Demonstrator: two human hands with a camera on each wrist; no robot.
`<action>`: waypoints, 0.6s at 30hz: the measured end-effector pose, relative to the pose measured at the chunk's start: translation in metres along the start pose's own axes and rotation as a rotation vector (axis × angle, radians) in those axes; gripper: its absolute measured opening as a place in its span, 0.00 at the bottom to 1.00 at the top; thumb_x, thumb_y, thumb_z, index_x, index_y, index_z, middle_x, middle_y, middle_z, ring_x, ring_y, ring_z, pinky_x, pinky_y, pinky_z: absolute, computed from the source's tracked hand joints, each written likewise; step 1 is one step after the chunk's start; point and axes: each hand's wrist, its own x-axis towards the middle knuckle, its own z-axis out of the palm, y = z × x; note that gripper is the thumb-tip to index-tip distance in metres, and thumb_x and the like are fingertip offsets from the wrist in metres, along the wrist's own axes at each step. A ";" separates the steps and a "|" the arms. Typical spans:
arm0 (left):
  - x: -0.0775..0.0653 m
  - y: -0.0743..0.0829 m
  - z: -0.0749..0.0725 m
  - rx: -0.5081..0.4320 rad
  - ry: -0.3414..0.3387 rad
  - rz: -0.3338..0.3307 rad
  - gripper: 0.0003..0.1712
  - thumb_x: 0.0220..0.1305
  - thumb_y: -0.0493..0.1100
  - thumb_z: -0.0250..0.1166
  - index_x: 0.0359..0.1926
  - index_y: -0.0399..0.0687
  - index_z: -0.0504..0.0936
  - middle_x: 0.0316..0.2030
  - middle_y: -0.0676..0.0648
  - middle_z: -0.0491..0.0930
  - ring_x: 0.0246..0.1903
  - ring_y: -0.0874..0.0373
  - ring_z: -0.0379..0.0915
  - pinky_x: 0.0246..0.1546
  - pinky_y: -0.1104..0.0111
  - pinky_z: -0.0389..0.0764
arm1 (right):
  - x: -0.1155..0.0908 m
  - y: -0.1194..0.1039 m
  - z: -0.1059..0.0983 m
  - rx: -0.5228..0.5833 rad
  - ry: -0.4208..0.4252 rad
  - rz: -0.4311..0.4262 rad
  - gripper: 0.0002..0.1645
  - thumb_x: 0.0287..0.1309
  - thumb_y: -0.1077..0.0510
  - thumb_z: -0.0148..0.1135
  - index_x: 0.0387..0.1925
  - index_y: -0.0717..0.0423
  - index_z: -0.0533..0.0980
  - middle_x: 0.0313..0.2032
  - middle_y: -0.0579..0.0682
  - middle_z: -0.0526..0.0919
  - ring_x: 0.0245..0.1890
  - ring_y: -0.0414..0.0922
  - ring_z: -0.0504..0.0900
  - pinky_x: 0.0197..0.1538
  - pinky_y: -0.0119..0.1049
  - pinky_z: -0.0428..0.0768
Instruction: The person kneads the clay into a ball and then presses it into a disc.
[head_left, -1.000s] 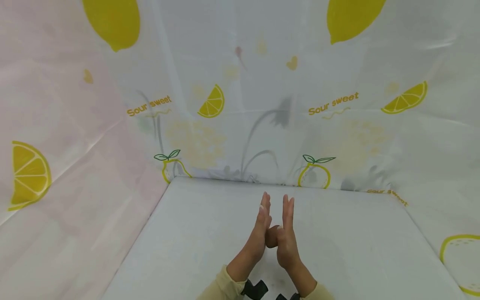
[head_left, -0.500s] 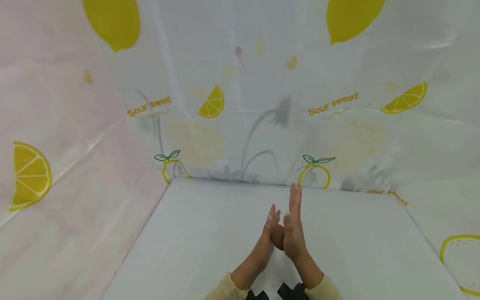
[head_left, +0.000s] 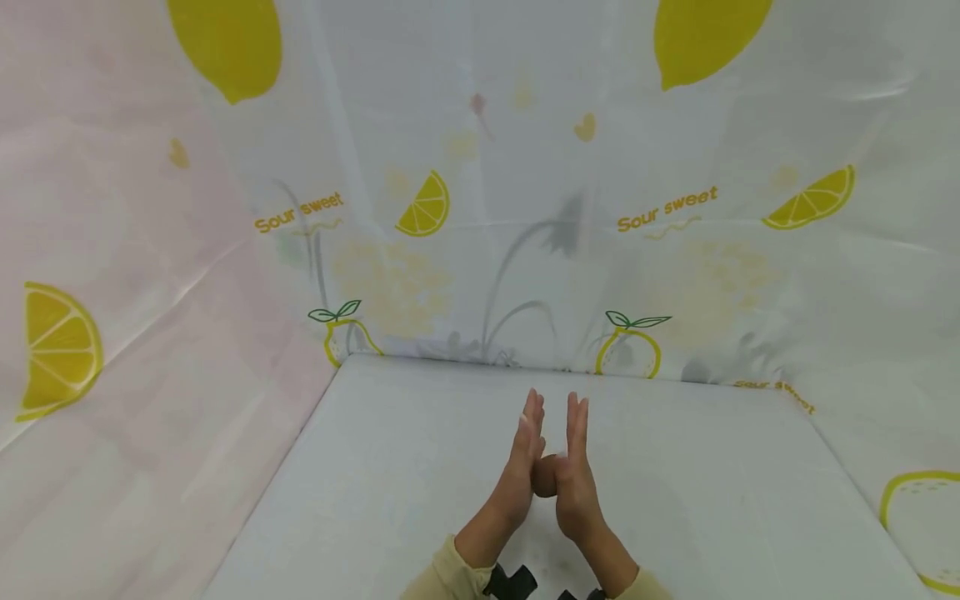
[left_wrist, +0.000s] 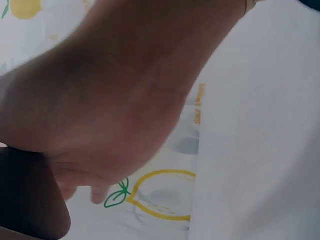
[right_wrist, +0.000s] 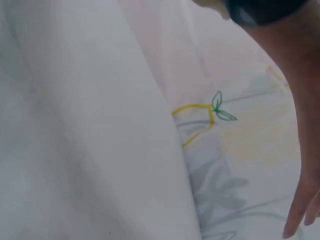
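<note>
A brown rounded lump (head_left: 545,477), which looks like clay or dough, is pressed between the two palms in the head view. The left hand (head_left: 517,471) lies against its left side with the fingers straight and pointing up. On the other side, the right hand (head_left: 577,483) touches it with its palm, fingers also straight. Part of the lump is hidden by the right hand. In the left wrist view, the dark lump (left_wrist: 27,195) shows beside the left palm (left_wrist: 115,115). Only the edge of the right hand (right_wrist: 307,195) appears in the right wrist view, without the lump.
Both hands are above a white tabletop (head_left: 420,433). A lemon-printed sheet (head_left: 480,275) rises behind and at both sides. Dark straps (head_left: 512,581) sit at the wrists, by the cream sleeves (head_left: 453,571).
Half a second ago the right hand reached further forward and the left sat further back. Since then the right has slid back and the left forward, the lump shifting slightly left between the palms.
</note>
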 end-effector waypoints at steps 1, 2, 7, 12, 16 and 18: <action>0.001 -0.001 0.000 0.006 0.017 -0.006 0.43 0.77 0.69 0.23 0.82 0.52 0.31 0.81 0.47 0.34 0.80 0.48 0.27 0.74 0.41 0.37 | -0.001 -0.003 0.002 -0.005 -0.002 -0.018 0.40 0.82 0.48 0.31 0.80 0.60 0.30 0.79 0.65 0.40 0.80 0.47 0.39 0.74 0.26 0.43; 0.001 -0.003 0.000 0.008 0.030 -0.015 0.43 0.77 0.69 0.24 0.82 0.53 0.32 0.81 0.47 0.35 0.80 0.49 0.27 0.74 0.41 0.37 | -0.001 -0.007 0.004 -0.009 -0.003 -0.036 0.41 0.82 0.48 0.32 0.80 0.61 0.29 0.79 0.66 0.40 0.80 0.48 0.39 0.74 0.26 0.43; 0.000 -0.012 0.003 -0.002 0.055 -0.039 0.44 0.77 0.69 0.23 0.82 0.51 0.33 0.81 0.45 0.35 0.79 0.45 0.27 0.74 0.39 0.34 | 0.008 -0.028 0.003 -0.001 0.013 -0.095 0.41 0.81 0.49 0.33 0.80 0.62 0.30 0.79 0.68 0.40 0.80 0.50 0.40 0.75 0.29 0.44; -0.006 -0.016 0.010 0.030 0.019 -0.047 0.42 0.78 0.66 0.21 0.82 0.50 0.33 0.81 0.42 0.37 0.79 0.44 0.28 0.73 0.38 0.34 | 0.023 -0.035 -0.008 0.019 0.052 -0.111 0.40 0.80 0.51 0.32 0.80 0.62 0.31 0.80 0.64 0.40 0.80 0.51 0.39 0.76 0.32 0.41; -0.010 -0.014 0.016 0.018 -0.027 -0.066 0.42 0.78 0.67 0.20 0.82 0.50 0.31 0.81 0.40 0.38 0.79 0.43 0.29 0.73 0.38 0.35 | 0.032 -0.029 -0.018 0.075 0.056 -0.021 0.39 0.80 0.53 0.31 0.81 0.56 0.30 0.81 0.55 0.39 0.80 0.51 0.38 0.77 0.40 0.41; -0.011 -0.012 0.018 0.003 -0.050 -0.069 0.43 0.78 0.67 0.20 0.82 0.50 0.29 0.80 0.39 0.38 0.79 0.41 0.29 0.73 0.37 0.35 | 0.033 -0.023 -0.022 0.082 0.052 0.035 0.39 0.81 0.52 0.31 0.81 0.52 0.30 0.81 0.51 0.39 0.80 0.50 0.37 0.77 0.48 0.40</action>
